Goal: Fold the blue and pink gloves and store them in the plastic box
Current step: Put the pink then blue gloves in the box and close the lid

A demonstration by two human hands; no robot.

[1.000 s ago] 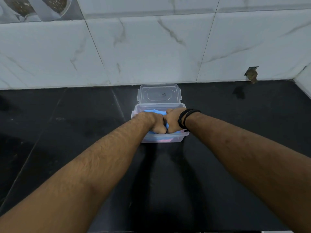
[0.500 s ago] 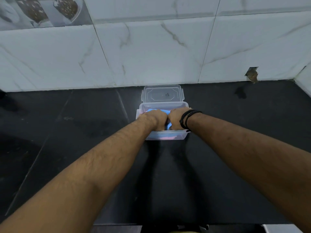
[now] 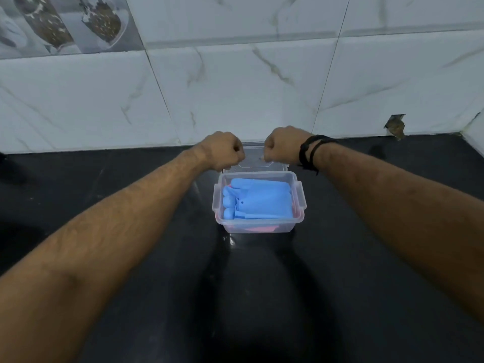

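Blue gloves (image 3: 258, 203) over pink glove (image 3: 259, 228) in clear plastic box (image 3: 298, 199); clear lid (image 3: 255, 159) behind. Glossy black surface (image 3: 131, 179). White grey-veined marble wall tiles (image 3: 235, 87); brown-patterned tile (image 3: 65, 22) upper left. Black wristbands (image 3: 310, 153).

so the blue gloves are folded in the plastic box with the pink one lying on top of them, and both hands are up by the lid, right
Not quite. The head view shows the blue gloves on top; pink shows only beneath them through the plastic box wall. Both the left hand and right hand are by the lid.

Pink glove (image 3: 258, 228) mostly under blue glove (image 3: 258, 201)
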